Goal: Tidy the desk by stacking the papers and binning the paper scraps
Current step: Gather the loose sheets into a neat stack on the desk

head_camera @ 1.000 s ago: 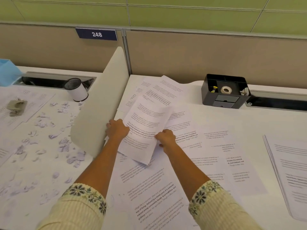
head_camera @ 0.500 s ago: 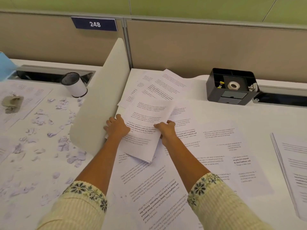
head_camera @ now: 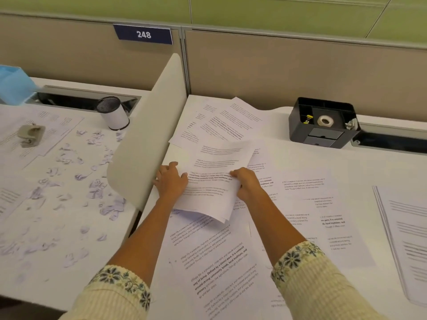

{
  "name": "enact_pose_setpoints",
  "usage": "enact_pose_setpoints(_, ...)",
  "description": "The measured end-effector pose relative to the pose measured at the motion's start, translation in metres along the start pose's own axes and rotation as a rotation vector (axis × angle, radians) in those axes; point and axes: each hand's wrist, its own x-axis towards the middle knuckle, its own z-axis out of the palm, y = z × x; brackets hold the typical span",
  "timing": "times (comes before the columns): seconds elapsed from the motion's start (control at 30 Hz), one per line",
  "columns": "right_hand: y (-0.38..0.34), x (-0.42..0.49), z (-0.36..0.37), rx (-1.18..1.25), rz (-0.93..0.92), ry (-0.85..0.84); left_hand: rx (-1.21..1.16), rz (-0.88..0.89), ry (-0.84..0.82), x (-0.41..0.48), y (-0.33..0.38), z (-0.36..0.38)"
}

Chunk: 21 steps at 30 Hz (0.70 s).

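**A:** How did the wide white desk [head_camera: 307, 155] look?

**B:** Loose white printed paper sheets [head_camera: 221, 264] covered most of it, skewed and overlapping from the back-left corner to the front edge. A squared-up white paper stack [head_camera: 409, 239] lay at the right edge.

**A:** And the step in hand?

**B:** Gathering, I judged. A thin sheaf of white printed pages [head_camera: 215, 183] was held just above the spread, near the desk's left edge and beside the pale curved divider panel [head_camera: 147, 139]. The left hand [head_camera: 171, 182] gripped the sheaf's left side, thumb on top. The right hand [head_camera: 247, 184] pinched its right side with curled fingers.

**A:** What would doing it well have called for?

**B:** The pages were fanned at the near corner, so they needed tapping square on a bare patch of desk before more were added. Each further sheet was better slid under than tugged by a corner, since thin paper creases easily. Keeping the print facing one way would have let the sheaf join the stack at the right edge cleanly.

**A:** The scraps?

**B:** Small torn white paper scraps [head_camera: 69, 181] lay scattered on the neighbouring desk past the divider. I could see no bin.
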Motion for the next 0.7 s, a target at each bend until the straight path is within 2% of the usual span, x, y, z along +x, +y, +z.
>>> enact_pose_setpoints(0.2, 0.006, -0.013, -0.034, -0.161, 0.009, 0.014, -0.012, -0.049, 0.026, -0.039, -0.007, 0.010)
enact_pose_setpoints(0.4, 0.022, -0.029, -0.070, -0.410, -0.033, -0.012, -0.016, -0.095, 0.143, -0.089, -0.005, 0.019)
enact_pose_setpoints(0.57, 0.040, -0.049, -0.090, -0.573, -0.080, -0.053, -0.071, -0.271, 0.255, -0.139, -0.012, 0.027)
enact_pose_setpoints(0.7, 0.056, -0.066, -0.095, -0.646, -0.135, -0.123, 0.000, -0.435, 0.226, -0.170, -0.023, 0.028)
